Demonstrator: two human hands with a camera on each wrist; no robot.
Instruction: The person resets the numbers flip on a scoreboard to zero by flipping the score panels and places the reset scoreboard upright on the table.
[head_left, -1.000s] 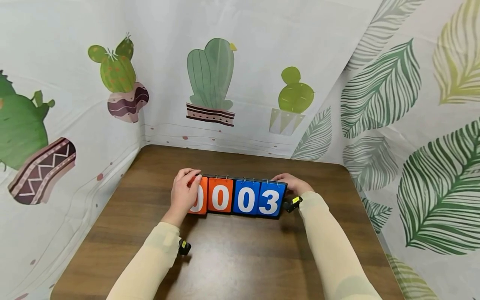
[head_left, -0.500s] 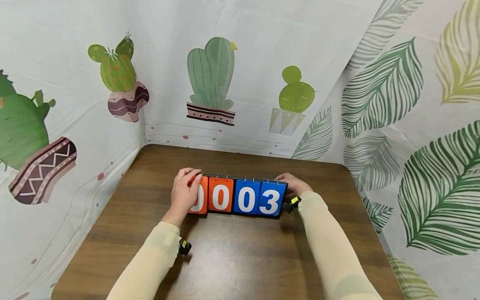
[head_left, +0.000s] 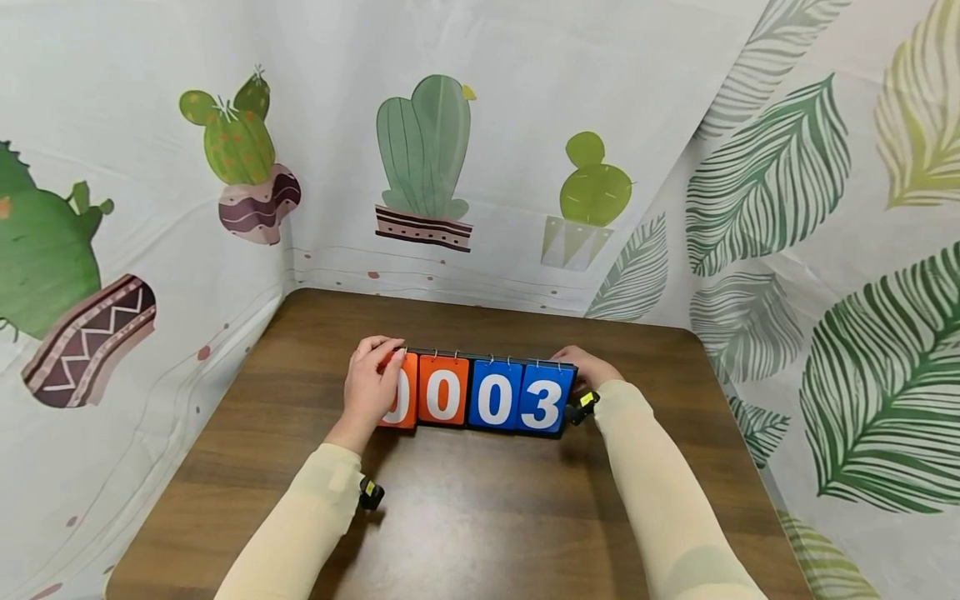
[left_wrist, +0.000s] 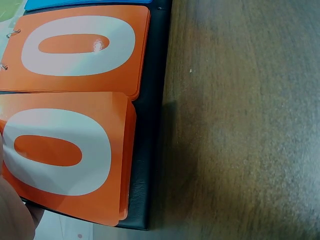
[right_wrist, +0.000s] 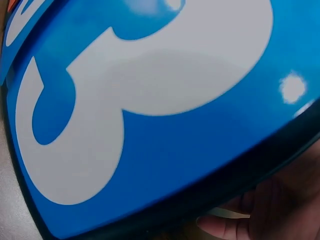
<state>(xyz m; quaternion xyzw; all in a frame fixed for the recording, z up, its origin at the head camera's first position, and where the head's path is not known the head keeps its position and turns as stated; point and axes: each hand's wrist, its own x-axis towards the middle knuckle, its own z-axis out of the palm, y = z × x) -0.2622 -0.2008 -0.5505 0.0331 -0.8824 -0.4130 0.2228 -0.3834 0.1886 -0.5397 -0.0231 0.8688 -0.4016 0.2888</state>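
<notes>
A flip scoreboard [head_left: 493,396] faces me on the table, leaning back, with black backing and ring-bound number cards. Two orange cards [head_left: 442,392] read 0 and 0; two blue cards [head_left: 543,396] read 0 and 3. My left hand [head_left: 369,387] grips its left end, thumb over the front of the first orange card, partly covering the digit. At the right end, my right hand [head_left: 588,367] holds the edge from behind, most of its fingers hidden by the board. In the right wrist view, fingers [right_wrist: 222,227] show curled behind the black edge.
The brown wooden table [head_left: 465,517] has rounded far corners. A white curtain [head_left: 330,150] printed with cacti and leaves stands close along its back and sides. Small black devices sit on both wrists, over pale yellow sleeves.
Both hands keep their hold on the flip scoreboard, and the digits stay the same. Only a tiny shift of the whole head view to the right is visible.
</notes>
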